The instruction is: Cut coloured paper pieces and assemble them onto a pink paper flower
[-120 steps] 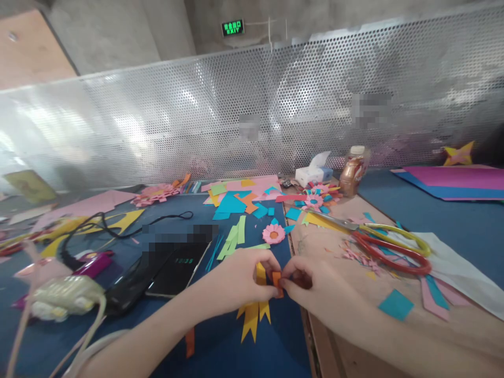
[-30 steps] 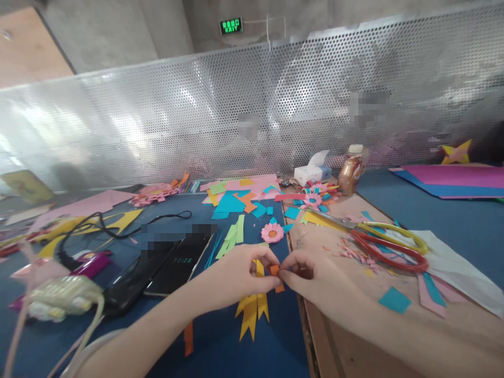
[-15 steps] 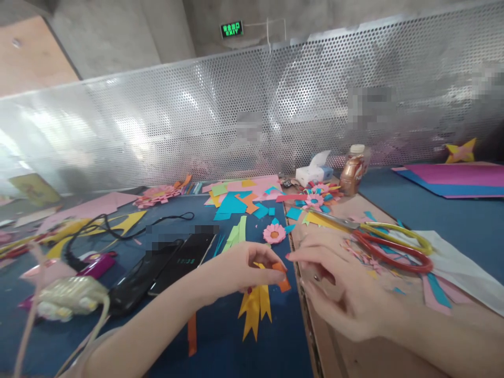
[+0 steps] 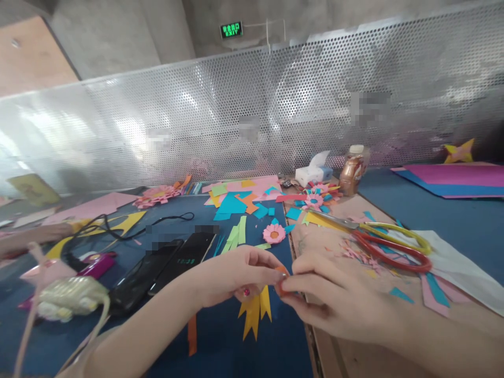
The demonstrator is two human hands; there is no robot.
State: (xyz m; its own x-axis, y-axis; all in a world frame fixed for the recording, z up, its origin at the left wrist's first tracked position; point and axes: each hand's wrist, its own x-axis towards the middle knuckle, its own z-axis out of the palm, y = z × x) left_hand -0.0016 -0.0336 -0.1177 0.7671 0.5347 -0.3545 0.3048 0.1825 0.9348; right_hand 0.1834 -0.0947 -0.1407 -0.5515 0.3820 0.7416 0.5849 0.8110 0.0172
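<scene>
A small orange paper piece (image 4: 280, 273) is pinched between the fingertips of my left hand (image 4: 240, 273) and my right hand (image 4: 331, 294), which meet near the edge of the brown cardboard. The fingers hide most of the piece. Yellow paper ribbons with notched ends (image 4: 254, 315) lie just below my left hand. Beyond my hands sits a pink paper flower (image 4: 274, 232) with an orange centre and blue points. Light green strips (image 4: 236, 233) lie behind my left wrist, and an orange strip (image 4: 192, 336) shows below my left forearm.
Scissors (image 4: 389, 252) with red and yellow handles lie on the cardboard (image 4: 334, 362) among paper scraps. Two black phones (image 4: 157, 273) are at left, near a cable. A bottle (image 4: 352, 170) and tissue box (image 4: 313, 174) stand behind. Another person's hand (image 4: 43, 235) shows at far left.
My right hand has moved left and its fingers have closed on the orange piece held by my left hand. Another person's hand has appeared at the far left.
</scene>
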